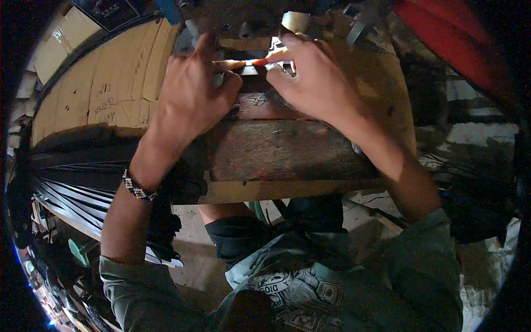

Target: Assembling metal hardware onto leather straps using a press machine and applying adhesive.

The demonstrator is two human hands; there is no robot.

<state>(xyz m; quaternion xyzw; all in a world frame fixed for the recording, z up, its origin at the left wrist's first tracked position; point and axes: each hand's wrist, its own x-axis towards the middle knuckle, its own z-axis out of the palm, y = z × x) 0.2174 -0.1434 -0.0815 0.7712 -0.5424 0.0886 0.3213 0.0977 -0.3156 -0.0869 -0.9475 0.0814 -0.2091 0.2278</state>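
Observation:
My left hand (pixel 196 91) and my right hand (pixel 318 74) meet at the far part of the wooden work surface (pixel 282 149). Their index fingers point toward each other, tips almost touching, over a small brightly lit piece (pixel 250 70). The thumbs are bent in below the index fingers. Both hands look closed at that spot, but glare and the fingers hide what they hold. Just beyond the fingers is a dark machine-like body (pixel 246 27), mostly in shadow. A cream-coloured cylinder (pixel 296 21) stands beyond my right hand.
Large cardboard (pixel 99 83) with handwriting covers the left side. Long black strips (pixel 72 193) hang in a bundle at the left edge. A red sheet-like thing (pixel 448 41) lies at the far right. My legs are under the board's near edge.

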